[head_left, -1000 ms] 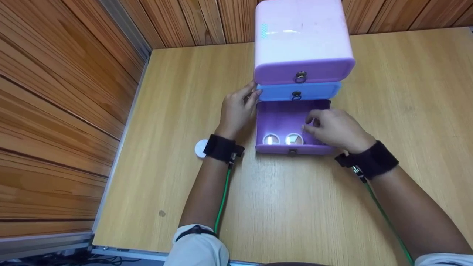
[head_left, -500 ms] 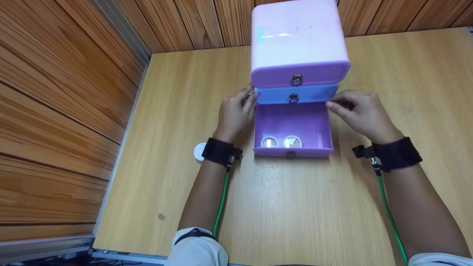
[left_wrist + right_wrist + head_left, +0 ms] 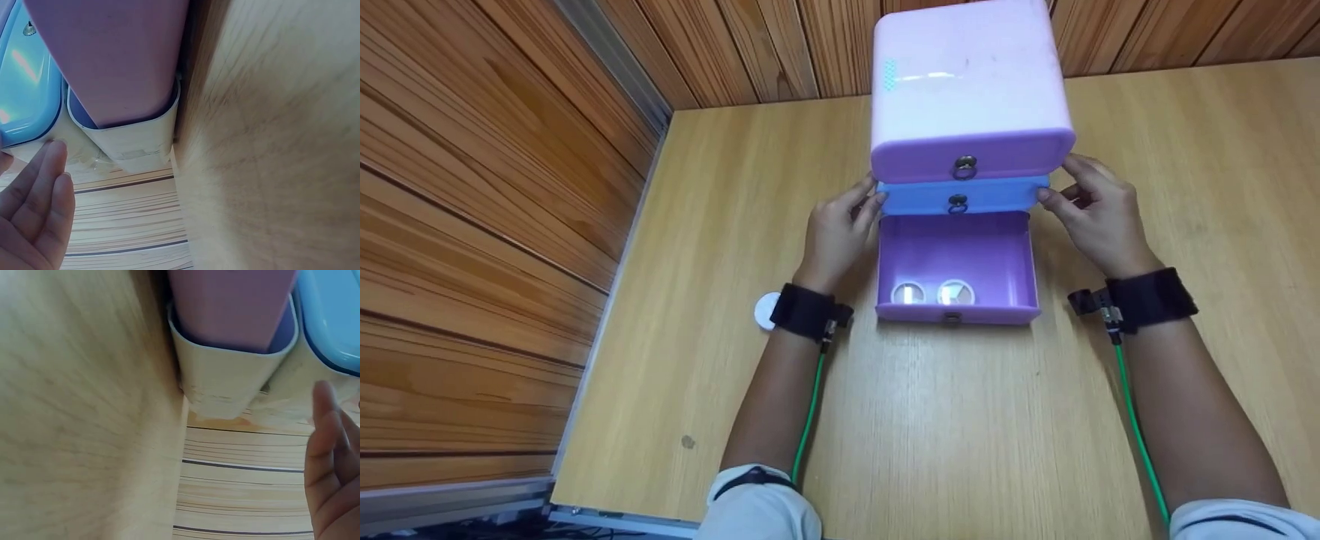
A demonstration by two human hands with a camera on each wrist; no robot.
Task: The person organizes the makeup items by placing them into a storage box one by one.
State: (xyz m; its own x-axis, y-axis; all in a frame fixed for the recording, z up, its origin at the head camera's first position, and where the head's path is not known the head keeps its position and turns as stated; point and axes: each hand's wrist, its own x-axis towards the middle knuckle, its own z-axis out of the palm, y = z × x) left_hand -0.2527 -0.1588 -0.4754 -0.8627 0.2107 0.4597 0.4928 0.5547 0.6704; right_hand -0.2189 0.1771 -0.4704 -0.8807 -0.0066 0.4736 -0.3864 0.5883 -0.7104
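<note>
A pink-and-purple drawer box (image 3: 960,82) stands on the table, with its purple bottom drawer (image 3: 960,247) pulled out. My left hand (image 3: 832,240) is at the left side of the box, its thumb at the edge of the blue middle drawer (image 3: 926,197) and its fairly straight fingers against the casing. On the opposite side my right hand (image 3: 1102,217) has its thumb at the blue drawer's right edge and its fingers along the casing. Inside the bottom drawer lie two round white-rimmed pieces, one smaller (image 3: 908,293) and one with a divided face (image 3: 956,292).
A white disc (image 3: 766,310) lies on the wooden table (image 3: 945,435) beside my left wrist. Wood-panelled walls (image 3: 510,187) stand behind and to the left. Green cables (image 3: 810,412) run from both wrist straps along the forearms.
My right hand has left the bottom drawer, where it was reaching inside, and has moved up to the right side of the blue drawer. My left hand has stayed in place.
</note>
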